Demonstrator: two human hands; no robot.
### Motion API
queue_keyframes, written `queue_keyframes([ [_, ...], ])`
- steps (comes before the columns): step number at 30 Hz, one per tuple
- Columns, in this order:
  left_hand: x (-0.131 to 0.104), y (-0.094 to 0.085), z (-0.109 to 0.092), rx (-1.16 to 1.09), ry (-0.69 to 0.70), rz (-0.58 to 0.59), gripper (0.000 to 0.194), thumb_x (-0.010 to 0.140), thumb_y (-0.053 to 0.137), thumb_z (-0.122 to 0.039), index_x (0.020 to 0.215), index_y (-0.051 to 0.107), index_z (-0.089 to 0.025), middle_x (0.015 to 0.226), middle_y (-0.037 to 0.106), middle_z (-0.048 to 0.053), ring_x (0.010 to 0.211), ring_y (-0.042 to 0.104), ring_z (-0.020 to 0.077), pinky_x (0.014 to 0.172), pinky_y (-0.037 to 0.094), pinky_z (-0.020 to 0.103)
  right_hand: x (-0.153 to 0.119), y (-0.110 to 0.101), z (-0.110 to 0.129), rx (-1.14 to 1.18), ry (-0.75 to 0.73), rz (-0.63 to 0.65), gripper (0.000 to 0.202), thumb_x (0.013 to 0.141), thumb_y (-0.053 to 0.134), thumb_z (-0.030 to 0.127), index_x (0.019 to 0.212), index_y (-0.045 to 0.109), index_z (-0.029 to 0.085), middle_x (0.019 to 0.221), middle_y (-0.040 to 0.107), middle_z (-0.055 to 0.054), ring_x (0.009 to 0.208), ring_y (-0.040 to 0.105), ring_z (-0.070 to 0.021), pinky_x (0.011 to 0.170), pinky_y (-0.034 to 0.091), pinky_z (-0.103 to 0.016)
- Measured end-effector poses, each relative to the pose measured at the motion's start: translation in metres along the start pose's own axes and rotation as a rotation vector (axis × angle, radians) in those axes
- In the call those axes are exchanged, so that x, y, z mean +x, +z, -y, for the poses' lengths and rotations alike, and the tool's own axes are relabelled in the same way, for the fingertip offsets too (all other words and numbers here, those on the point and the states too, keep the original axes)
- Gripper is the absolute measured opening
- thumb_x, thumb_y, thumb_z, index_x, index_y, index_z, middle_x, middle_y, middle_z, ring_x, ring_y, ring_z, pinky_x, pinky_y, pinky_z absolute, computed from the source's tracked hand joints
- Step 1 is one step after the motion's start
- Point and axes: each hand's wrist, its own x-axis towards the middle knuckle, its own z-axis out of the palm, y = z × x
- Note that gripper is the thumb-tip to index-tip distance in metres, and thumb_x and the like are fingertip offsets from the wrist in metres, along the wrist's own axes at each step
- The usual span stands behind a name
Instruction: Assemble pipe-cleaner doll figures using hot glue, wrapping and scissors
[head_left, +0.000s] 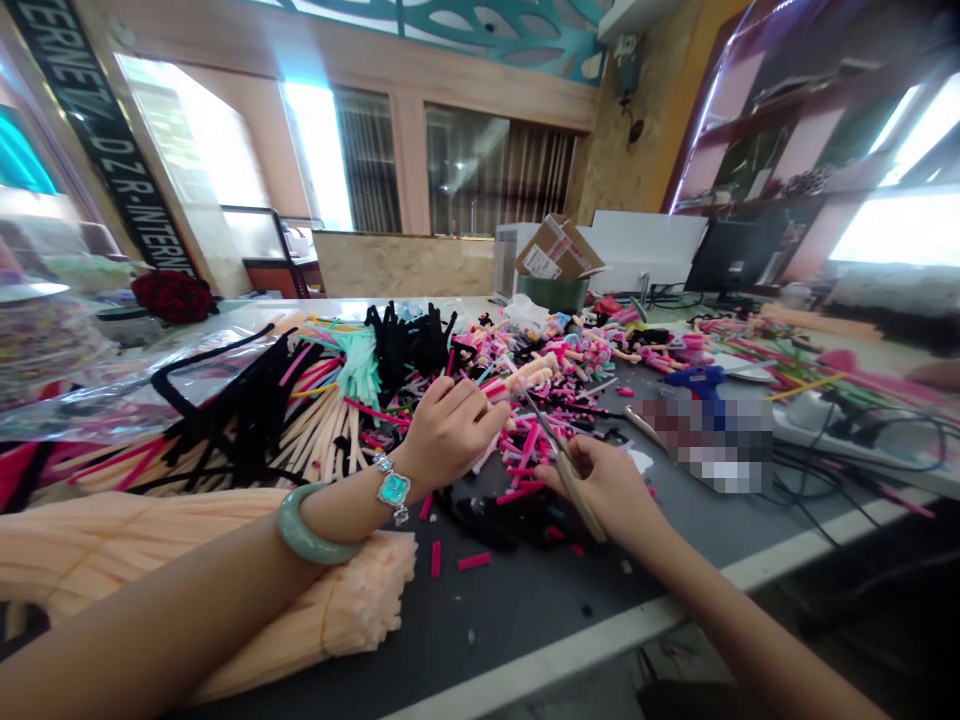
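Observation:
My left hand [451, 432], with a green bangle [311, 535] and a bracelet [393, 489] on its wrist, is closed round a small pink and peach fuzzy piece [517, 380] near the middle of the table. My right hand [604, 487] grips the beige handles of a pair of scissors [574, 485]. The scissor blades point up and left, close to the piece in my left hand. Short pink and black cut pieces [525, 455] lie under and between both hands.
A thick peach bundle [352, 600] lies at the front left, with black [225, 430] and mint stems [358, 360] behind. A blue glue gun [697, 385], a pixelated flat object [712, 440] and cables [817, 470] are right. A cardboard box [559, 250] stands at the back.

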Motion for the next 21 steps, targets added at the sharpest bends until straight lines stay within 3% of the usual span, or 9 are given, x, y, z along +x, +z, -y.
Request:
queue_keyframes([
  [4, 0.000, 0.000, 0.000, -0.007, -0.058, 0.027, 0.013, 0.090, 0.053, -0.023, 0.080, 0.060, -0.018, 0.067, 0.057, 0.002, 0.074, 0.050, 0.0165, 0.070, 0.029, 0.033, -0.001, 0.000, 0.002, -0.079, 0.015, 0.063, 0.045, 0.070, 0.062, 0.063, 0.068, 0.047, 0.021, 0.060, 0.051, 0.004, 0.055, 0.042, -0.0122, 0.050, 0.030, -0.024],
  [8, 0.000, 0.001, -0.001, -0.027, -0.083, 0.019, 0.012, 0.089, 0.052, -0.021, 0.082, 0.061, -0.018, 0.067, 0.058, 0.001, 0.074, 0.051, 0.0160, 0.071, 0.028, 0.033, 0.000, 0.001, 0.001, -0.076, 0.008, 0.082, 0.040, 0.073, 0.059, 0.060, 0.076, 0.049, 0.021, 0.065, 0.055, 0.002, 0.057, 0.045, -0.0135, 0.051, 0.030, -0.025],
  [17, -0.008, 0.014, 0.002, -0.122, -0.184, 0.009, 0.018, 0.084, 0.053, -0.016, 0.097, 0.063, -0.020, 0.076, 0.061, 0.003, 0.078, 0.055, 0.0186, 0.072, 0.032, 0.035, 0.004, -0.004, -0.005, -0.028, 0.112, -0.123, 0.037, 0.075, 0.058, 0.056, 0.069, 0.045, 0.022, 0.060, 0.051, 0.003, 0.056, 0.044, -0.0138, 0.051, 0.030, -0.025],
  [21, -0.010, 0.017, 0.002, -0.240, -0.312, 0.030, 0.017, 0.079, 0.051, -0.011, 0.089, 0.062, -0.020, 0.078, 0.062, 0.003, 0.078, 0.056, 0.0175, 0.073, 0.033, 0.033, 0.004, -0.006, -0.004, -0.029, 0.128, -0.162, 0.038, 0.075, 0.058, 0.057, 0.070, 0.044, 0.022, 0.060, 0.050, 0.003, 0.056, 0.044, -0.0140, 0.052, 0.031, -0.025],
])
